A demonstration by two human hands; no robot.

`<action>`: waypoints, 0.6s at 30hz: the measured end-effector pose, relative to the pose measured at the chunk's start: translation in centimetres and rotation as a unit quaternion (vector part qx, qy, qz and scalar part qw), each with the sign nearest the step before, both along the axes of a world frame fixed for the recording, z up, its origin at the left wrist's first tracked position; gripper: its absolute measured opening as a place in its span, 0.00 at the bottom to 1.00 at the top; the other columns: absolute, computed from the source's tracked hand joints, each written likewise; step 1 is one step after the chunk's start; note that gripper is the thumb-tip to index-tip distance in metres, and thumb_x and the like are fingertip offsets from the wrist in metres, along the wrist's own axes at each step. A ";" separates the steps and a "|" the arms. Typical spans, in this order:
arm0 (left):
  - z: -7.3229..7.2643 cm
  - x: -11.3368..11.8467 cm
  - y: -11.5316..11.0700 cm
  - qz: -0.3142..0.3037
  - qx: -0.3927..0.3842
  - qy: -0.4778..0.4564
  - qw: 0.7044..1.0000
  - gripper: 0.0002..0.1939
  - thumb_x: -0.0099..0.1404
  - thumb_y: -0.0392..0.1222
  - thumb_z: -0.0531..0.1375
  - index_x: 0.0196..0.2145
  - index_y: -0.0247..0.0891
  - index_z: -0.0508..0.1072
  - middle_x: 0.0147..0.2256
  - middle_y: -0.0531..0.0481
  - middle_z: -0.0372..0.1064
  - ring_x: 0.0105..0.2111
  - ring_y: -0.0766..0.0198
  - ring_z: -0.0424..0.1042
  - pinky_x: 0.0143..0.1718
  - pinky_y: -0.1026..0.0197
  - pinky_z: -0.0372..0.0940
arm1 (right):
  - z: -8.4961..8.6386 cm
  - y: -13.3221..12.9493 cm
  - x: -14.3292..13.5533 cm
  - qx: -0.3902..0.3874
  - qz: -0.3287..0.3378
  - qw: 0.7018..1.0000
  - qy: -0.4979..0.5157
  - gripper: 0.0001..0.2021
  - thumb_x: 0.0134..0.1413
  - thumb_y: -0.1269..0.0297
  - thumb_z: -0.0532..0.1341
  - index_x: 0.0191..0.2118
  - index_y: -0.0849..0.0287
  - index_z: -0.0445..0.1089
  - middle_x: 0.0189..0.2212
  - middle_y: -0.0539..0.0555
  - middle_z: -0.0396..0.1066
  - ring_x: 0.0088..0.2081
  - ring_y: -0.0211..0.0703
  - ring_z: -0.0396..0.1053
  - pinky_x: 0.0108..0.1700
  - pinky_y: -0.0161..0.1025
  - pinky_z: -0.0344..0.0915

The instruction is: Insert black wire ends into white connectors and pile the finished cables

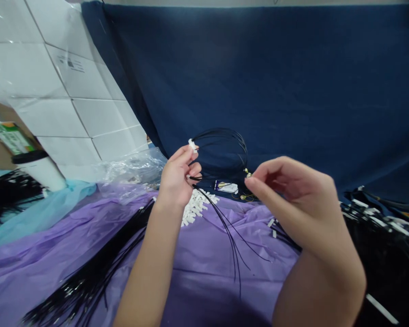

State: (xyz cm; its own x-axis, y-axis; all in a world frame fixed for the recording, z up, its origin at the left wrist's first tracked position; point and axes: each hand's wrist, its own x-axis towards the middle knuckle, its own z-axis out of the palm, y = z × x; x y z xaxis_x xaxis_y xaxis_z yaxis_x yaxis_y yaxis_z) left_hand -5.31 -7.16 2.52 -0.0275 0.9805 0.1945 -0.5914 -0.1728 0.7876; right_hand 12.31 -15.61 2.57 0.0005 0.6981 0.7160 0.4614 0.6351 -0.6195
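My left hand [177,177] is closed on several thin black cords [233,134]. A small white tag [192,145] shows between its thumb and index finger. From there the cords loop over to the right, while loose ends trail down below the hand. My right hand [298,200] is pinched at the far side of the loop, where small gold-coloured beads [247,172] show at its fingertips. Whether those fingertips also grip the cords is hidden. Beneath the hands, many small white pieces [195,206] lie piled on purple sheeting [204,263].
Bundled black cords [102,254] lie at left, with more white-tagged black cords [378,240] at right. A white cup [44,170] with dark lid stands far left beside white boxes [23,68]. Clear plastic [136,168] is crumpled nearby. A dark blue cloth [276,81] hangs behind.
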 end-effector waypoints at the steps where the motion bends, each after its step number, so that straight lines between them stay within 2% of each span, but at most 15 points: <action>1: 0.1 -0.2 0.1 0.000 -0.009 -0.014 1.000 0.03 0.64 0.34 0.56 0.32 0.35 0.67 0.25 0.56 0.57 0.14 0.78 0.52 0.13 0.72 0.45 | 0.1 -0.2 0.3 -0.041 0.033 0.998 -0.034 0.03 0.56 0.66 0.63 0.31 0.56 0.71 0.26 0.47 0.70 0.27 0.34 0.67 0.28 0.32 0.64; 4: 0.4 -1.0 0.4 -0.013 -0.028 -0.041 0.999 0.05 0.67 0.34 0.53 0.31 0.35 0.65 0.24 0.56 0.56 0.14 0.77 0.52 0.12 0.71 0.46 | 0.3 0.0 0.5 -0.138 0.097 0.979 -0.112 0.03 0.56 0.66 0.63 0.31 0.56 0.72 0.25 0.47 0.71 0.27 0.33 0.67 0.29 0.31 0.64; 8: 0.3 -1.7 0.8 -0.061 -0.041 -0.065 0.995 0.08 0.69 0.35 0.50 0.32 0.35 0.64 0.23 0.56 0.55 0.14 0.75 0.53 0.11 0.70 0.45 | 0.0 0.9 -0.3 -0.190 0.112 0.963 -0.155 0.01 0.53 0.66 0.64 0.33 0.56 0.73 0.30 0.47 0.74 0.30 0.34 0.70 0.32 0.32 0.66; 13: 0.0 -2.1 1.2 -0.087 -0.034 -0.070 0.993 0.08 0.70 0.36 0.50 0.32 0.34 0.64 0.23 0.56 0.55 0.15 0.75 0.54 0.11 0.72 0.46 | -0.5 1.1 -1.4 -0.183 0.138 0.958 -0.173 0.02 0.52 0.65 0.65 0.32 0.55 0.72 0.26 0.43 0.72 0.28 0.32 0.68 0.31 0.31 0.64; 18: -0.2 -2.1 1.3 -0.113 -0.033 -0.073 0.990 0.08 0.70 0.36 0.51 0.33 0.33 0.65 0.23 0.56 0.55 0.15 0.75 0.55 0.10 0.72 0.48 | -0.6 1.3 -2.0 -0.160 0.132 0.961 -0.182 0.01 0.52 0.67 0.64 0.30 0.55 0.72 0.25 0.41 0.71 0.28 0.31 0.67 0.31 0.32 0.63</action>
